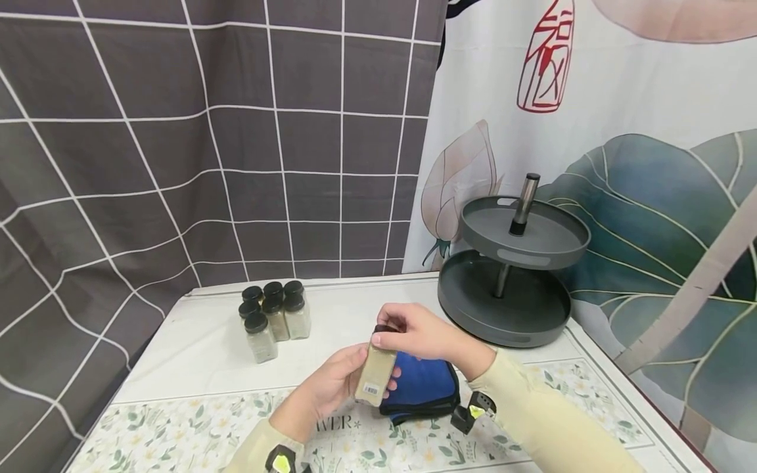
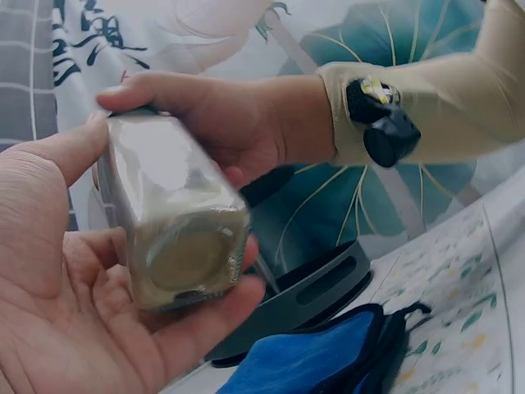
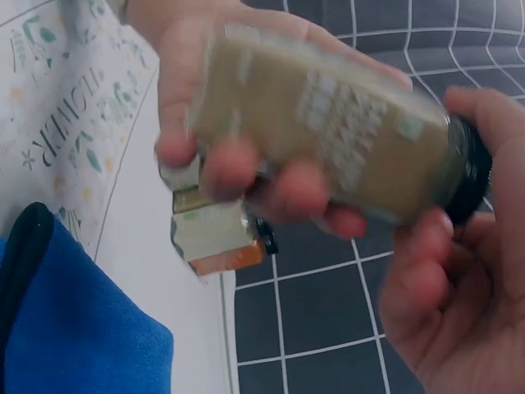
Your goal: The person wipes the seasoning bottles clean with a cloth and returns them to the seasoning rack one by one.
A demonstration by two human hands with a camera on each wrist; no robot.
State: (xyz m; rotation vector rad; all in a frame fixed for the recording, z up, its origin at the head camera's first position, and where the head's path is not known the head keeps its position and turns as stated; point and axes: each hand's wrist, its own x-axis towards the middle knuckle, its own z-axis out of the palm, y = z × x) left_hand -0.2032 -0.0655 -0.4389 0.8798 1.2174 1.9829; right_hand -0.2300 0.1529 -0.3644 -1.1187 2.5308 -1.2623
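Observation:
A square glass spice jar (image 1: 376, 371) with tan contents and a black lid (image 3: 470, 171) is held tilted between both hands. My left hand (image 1: 336, 380) grips its body, thumb on one side and fingers wrapped round the other. At the top, my right hand (image 1: 414, 332) pinches the lid between thumb and fingers. In the left wrist view the jar's round-marked base (image 2: 193, 254) faces the camera. A folded blue cloth (image 1: 422, 387) with black edging lies on the table just behind and below the jar.
Several black-lidded spice jars (image 1: 275, 315) stand grouped at the back left of the table. A dark grey two-tier round tray (image 1: 503, 328) with a metal post stands at the back right. Curtains hang behind. A floral mat (image 1: 195, 427) covers the front.

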